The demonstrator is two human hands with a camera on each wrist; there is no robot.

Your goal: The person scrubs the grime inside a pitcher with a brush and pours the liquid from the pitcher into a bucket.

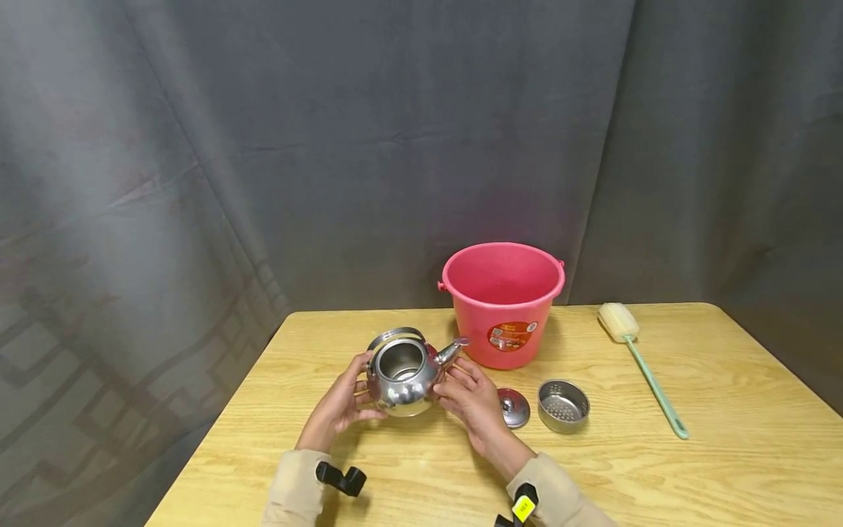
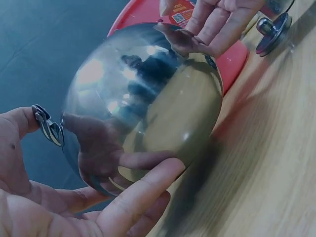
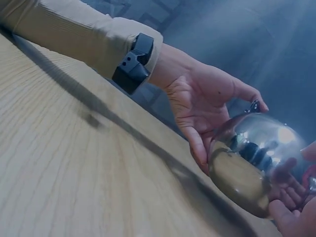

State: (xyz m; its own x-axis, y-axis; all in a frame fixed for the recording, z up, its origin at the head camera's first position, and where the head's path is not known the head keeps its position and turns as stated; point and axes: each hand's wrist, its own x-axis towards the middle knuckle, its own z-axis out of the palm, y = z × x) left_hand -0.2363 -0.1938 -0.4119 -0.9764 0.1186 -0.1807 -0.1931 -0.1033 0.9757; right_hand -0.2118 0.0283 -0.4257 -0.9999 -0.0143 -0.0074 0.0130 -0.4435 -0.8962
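A shiny steel teapot [image 1: 405, 395], its lid off, is held above the table with its mouth tilted toward me. My left hand [image 1: 342, 402] grips it from the left side; in the left wrist view the thumb is at the metal handle lug [image 2: 48, 126] and the other fingers support the round body from below. My right hand [image 1: 476, 405] holds the opposite side by the base of the spout [image 1: 451, 353]. Its arched handle [image 1: 395, 334] leans to the far side. Just beyond my right hand lie the lid [image 1: 514, 408] and a perforated steel strainer [image 1: 563, 407].
A pink bucket [image 1: 503, 333] stands at the back of the wooden table [image 1: 263, 424], behind the teapot. On the right lies a sponge brush [image 1: 648, 369] with a long green handle. Grey curtains [image 1: 395, 146] hang behind the table's far edge.
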